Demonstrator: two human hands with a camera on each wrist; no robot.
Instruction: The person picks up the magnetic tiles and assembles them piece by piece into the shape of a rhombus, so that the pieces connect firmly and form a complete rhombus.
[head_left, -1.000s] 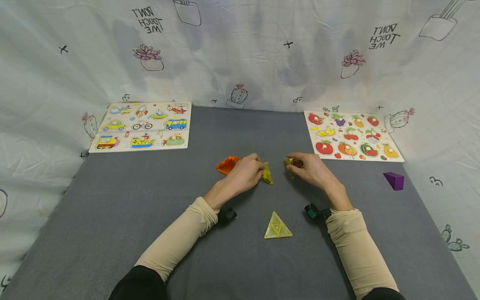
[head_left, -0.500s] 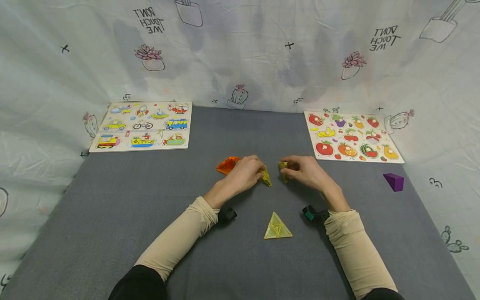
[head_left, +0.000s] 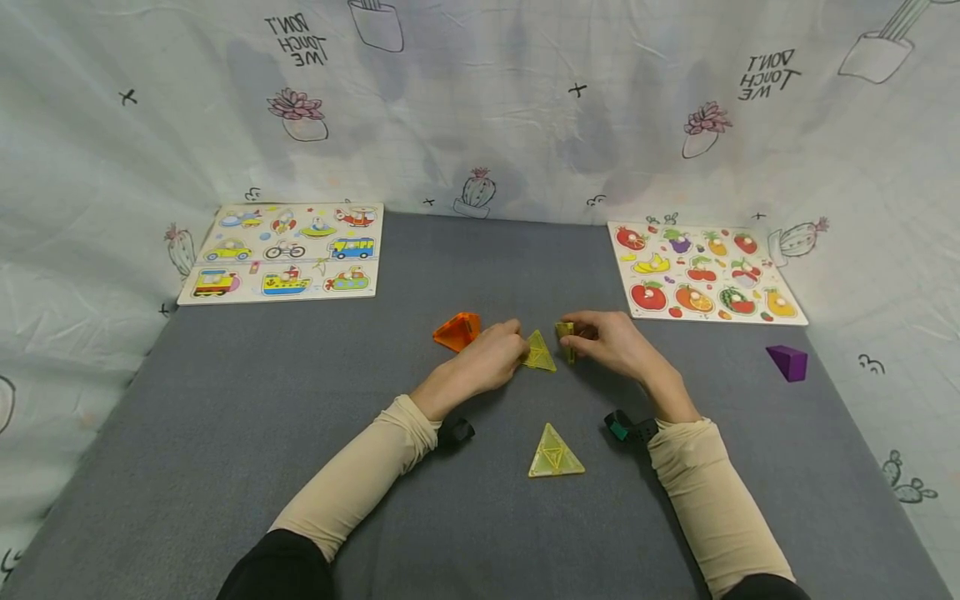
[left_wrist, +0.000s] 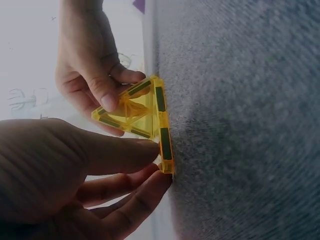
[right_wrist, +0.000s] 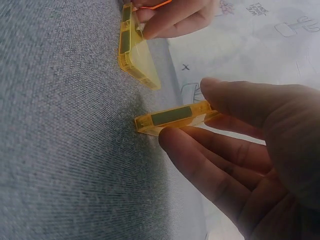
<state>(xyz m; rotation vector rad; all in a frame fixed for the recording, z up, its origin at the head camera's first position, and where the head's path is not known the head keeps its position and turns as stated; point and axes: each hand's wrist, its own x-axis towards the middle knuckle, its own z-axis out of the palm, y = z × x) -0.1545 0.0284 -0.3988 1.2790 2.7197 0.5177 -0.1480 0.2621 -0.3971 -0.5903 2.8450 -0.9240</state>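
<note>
My left hand (head_left: 483,358) pinches a yellow triangular magnetic tile (head_left: 539,352) by one side, between thumb and fingers. In the left wrist view this tile (left_wrist: 165,127) stands with an edge at the grey cloth. Just to the right, my right hand (head_left: 618,340) pinches a second yellow triangular magnetic tile (right_wrist: 172,117), held on edge between thumb and fingertips. A small gap parts the two tiles in the right wrist view. A third yellow triangular tile (head_left: 555,454) lies flat, nearer the person. Beside the left hand sits an orange pyramid-like piece (head_left: 456,332), partly hidden by that hand.
A vehicle puzzle board (head_left: 281,254) lies at the back left, and a fruit puzzle board (head_left: 708,271) at the back right. Below the fruit board is a purple wedge-shaped block (head_left: 789,363). A patterned white curtain (head_left: 480,108) borders the grey-covered table (head_left: 480,517).
My right hand has brought its tile leftward, closer to the other one. The left hand's tile has turned, so its triangular face now shows more to the head camera.
</note>
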